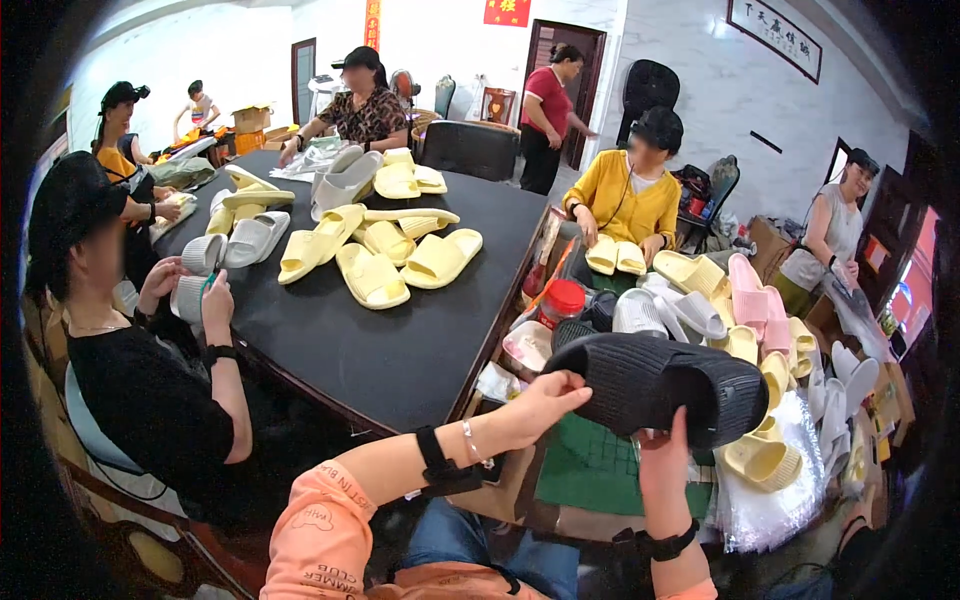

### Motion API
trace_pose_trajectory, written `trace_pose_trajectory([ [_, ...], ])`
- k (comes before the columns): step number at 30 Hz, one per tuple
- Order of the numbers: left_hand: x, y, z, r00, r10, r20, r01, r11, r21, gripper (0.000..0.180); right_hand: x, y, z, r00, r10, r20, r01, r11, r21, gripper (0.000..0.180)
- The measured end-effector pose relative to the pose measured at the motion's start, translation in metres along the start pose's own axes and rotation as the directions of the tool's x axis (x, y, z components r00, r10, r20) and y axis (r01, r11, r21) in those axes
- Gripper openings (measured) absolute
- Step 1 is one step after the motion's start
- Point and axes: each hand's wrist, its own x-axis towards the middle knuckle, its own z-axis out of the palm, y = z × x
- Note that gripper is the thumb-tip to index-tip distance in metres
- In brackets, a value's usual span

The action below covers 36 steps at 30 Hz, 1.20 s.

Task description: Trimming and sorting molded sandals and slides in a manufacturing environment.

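In front of me, I hold up a black ridged slide slipper (640,375), with its strap toward the right. My left hand (552,402) pinches its heel end between thumb and fingers. From below, my right hand (664,448) grips it near the strap, the thumb pointing up. Whether a second black slipper lies against it, I cannot tell. Under my hands is a green mat (590,468). Just beyond the slipper lies a pile of yellow, white and pink slippers, among them a pink slipper (757,300).
Clear plastic bags (775,485) lie to my right. A red-lidded jar (562,300) stands beyond my left hand. Yellow and grey slippers lie on the black table (365,345). At left, a co-worker in black handles a grey slipper (188,297); opposite, one in yellow holds slippers (615,256).
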Motion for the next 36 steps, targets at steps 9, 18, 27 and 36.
trace_pose_trajectory([
  [9,0.008,-0.010,0.024,0.975,-0.098,-0.199,0.120,0.988,0.102,0.016,0.017,-0.062,-0.073,0.948,-0.263,-0.181,0.295,0.940,0.175,0.048],
  [18,0.082,-0.062,0.026,0.893,-0.415,0.176,0.239,0.767,0.595,0.017,-0.024,-0.096,-0.113,0.922,-0.173,-0.346,0.200,0.979,0.044,0.039],
  [27,0.035,-0.075,0.079,0.928,-0.340,0.150,0.338,0.940,0.041,0.058,-0.034,-0.041,-0.093,0.963,0.145,-0.229,-0.198,0.953,-0.229,0.032],
  [36,-0.022,-0.097,0.015,0.960,-0.238,-0.150,0.255,0.961,0.104,0.062,-0.046,0.028,-0.063,0.931,0.248,0.268,0.123,0.478,-0.870,0.043],
])
